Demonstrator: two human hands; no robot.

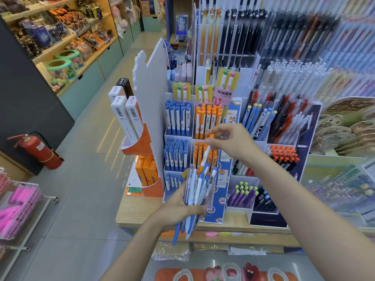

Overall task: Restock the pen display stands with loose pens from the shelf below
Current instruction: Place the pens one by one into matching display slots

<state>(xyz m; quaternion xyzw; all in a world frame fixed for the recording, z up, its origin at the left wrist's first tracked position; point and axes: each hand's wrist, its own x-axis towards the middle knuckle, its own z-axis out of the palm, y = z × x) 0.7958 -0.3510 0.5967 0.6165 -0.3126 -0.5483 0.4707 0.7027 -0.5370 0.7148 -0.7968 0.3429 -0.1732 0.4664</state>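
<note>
Stationery shop aisle, grey tiled floor point(85, 179) stretching away on the left. Along the far left wall, wooden shelving point(60, 47) packed with boxed toys and 2 round green-rimmed tubs. Low against a dark panel, a red fire extinguisher point(38, 149). At the left edge, a wire rack point(18, 209) with bright pink items.

Straight ahead, a wooden counter point(138, 209) carrying a white tiered pen display stand point(178, 136). Left column of its compartments filled with blue-capped pens point(177, 118); next column with orange-capped pens point(207, 118), upright and crowded. Above those, carded pens on yellow backing. Further right, more compartments: red-and-white pens, orange-tipped dark pens point(284, 156), purple pens with lime tips point(243, 192). Behind, tall hanging rows of black and white pens, blurred toward the right. Beside the stand on the left, a white backboard and an orange holder with long white boxes point(126, 116) and smaller orange boxes below.

Left hand point(178, 207), low and central in front of the stand's bottom tiers, fingers and thumb curled round a bundle of loose pens point(196, 191), mostly blue and white, tips poking out under the palm, caps fanning upward.

Right hand point(229, 140), just above the bundle, thumb and fingertips pinching the top of 1 orange-and-white pen point(206, 154), tilted, lower end among the bundle, cap level with the second orange compartment. Remaining fingers loosely curved.
</note>
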